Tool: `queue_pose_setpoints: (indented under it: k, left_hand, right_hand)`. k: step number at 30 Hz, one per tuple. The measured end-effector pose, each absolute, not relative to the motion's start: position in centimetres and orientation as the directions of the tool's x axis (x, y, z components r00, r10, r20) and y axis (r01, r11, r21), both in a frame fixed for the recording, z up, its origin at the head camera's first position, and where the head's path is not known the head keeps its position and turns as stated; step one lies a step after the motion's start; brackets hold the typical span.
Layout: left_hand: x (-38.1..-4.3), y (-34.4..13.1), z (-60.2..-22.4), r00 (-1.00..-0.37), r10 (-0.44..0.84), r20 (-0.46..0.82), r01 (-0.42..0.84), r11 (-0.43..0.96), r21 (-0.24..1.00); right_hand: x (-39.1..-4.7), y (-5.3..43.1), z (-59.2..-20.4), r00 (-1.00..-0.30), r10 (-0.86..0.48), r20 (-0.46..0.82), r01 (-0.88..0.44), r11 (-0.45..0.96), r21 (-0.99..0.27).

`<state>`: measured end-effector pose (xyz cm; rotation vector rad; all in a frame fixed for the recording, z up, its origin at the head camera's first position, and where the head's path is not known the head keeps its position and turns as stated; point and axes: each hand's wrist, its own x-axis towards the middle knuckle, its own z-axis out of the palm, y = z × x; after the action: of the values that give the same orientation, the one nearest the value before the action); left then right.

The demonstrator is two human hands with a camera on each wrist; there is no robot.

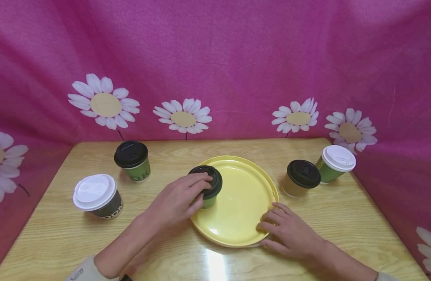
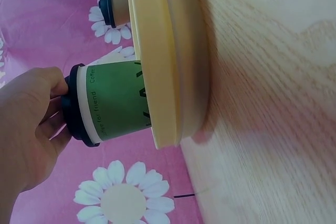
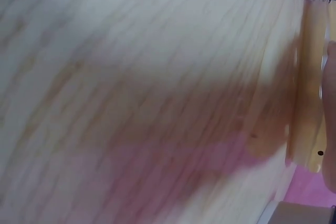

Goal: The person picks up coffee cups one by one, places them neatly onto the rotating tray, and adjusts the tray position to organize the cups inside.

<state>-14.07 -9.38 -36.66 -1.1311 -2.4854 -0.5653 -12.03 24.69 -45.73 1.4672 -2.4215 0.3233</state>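
A green paper coffee cup (image 1: 209, 202) with a black lid stands upright at the left side of a round yellow tray (image 1: 245, 199). My left hand (image 1: 180, 197) grips this cup by its lid from above, fingers over the far side and thumb on the near side. In the left wrist view, the cup (image 2: 118, 100) shows printed lettering, and its base is hidden behind the tray wall (image 2: 160, 66). At the tray's right front edge, my right hand (image 1: 287, 232) holds the rim, fingers over the inside. Only a sliver of that hand (image 3: 329, 129) appears in the right wrist view.
Left of the tray stand a green cup with a black lid (image 1: 132, 162) and a dark cup with a white lid (image 1: 97, 195). To its right are a brown cup with a black lid (image 1: 299, 179) and a green cup with a white lid (image 1: 334, 164). A pink flowered cloth (image 1: 236, 70) surrounds the wooden table.
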Motion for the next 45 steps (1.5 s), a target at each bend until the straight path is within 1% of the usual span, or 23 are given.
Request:
queue_pose_setpoints:
  k: [7,16,21,24,28,31,35,37,39,42,45]
  left_hand:
    - [-14.3,-9.6,-36.8,-0.597,0.633,0.493,0.783,0.593,0.187]
    - [-14.4,-9.9,-37.2,-0.568,0.617,0.544,0.799,0.573,0.185]
    - [-14.2,-10.4,-37.3,-0.595,0.569,0.568,0.775,0.592,0.22]
    - [-14.0,-11.0,-37.1,-0.636,0.506,0.583,0.741,0.612,0.278]
    - [-13.6,-11.9,-36.8,-0.695,0.387,0.605,0.688,0.602,0.406]
    - [-13.2,-12.7,-36.5,-0.714,0.312,0.627,0.664,0.587,0.464]
    - [-12.6,-14.2,-36.2,-0.722,0.235,0.651,0.635,0.6,0.487]
    - [-12.2,-15.2,-36.0,-0.738,0.181,0.65,0.6,0.616,0.509]
    - [-11.8,-16.2,-35.9,-0.763,0.112,0.636,0.556,0.616,0.559]
    - [-11.1,-17.7,-35.6,-0.809,-0.008,0.588,0.489,0.547,0.679]
    - [-10.4,-19.4,-35.3,-0.83,-0.105,0.547,0.455,0.44,0.774]
  right_hand:
    - [-11.1,24.0,-45.4,-0.512,-0.792,0.332,-0.851,0.519,-0.073]
    - [-10.1,23.4,-45.5,-0.576,-0.757,0.309,-0.811,0.578,-0.094]
    - [-9.6,23.2,-45.6,-0.611,-0.736,0.292,-0.785,0.611,-0.102]
    - [-9.4,23.1,-45.5,-0.628,-0.724,0.285,-0.771,0.628,-0.102]
    - [-9.3,22.9,-45.5,-0.638,-0.716,0.284,-0.763,0.639,-0.102]
    - [-9.3,22.9,-45.5,-0.64,-0.711,0.291,-0.76,0.641,-0.107]
    - [-9.3,22.7,-45.6,-0.642,-0.706,0.3,-0.759,0.64,-0.117]
    - [-9.2,22.7,-45.6,-0.64,-0.705,0.305,-0.761,0.637,-0.123]
    - [-9.2,22.6,-45.7,-0.642,-0.704,0.303,-0.76,0.638,-0.126]
    - [-9.1,22.5,-45.7,-0.65,-0.699,0.296,-0.753,0.645,-0.129]
    - [-9.0,22.4,-45.7,-0.657,-0.695,0.293,-0.747,0.652,-0.127]
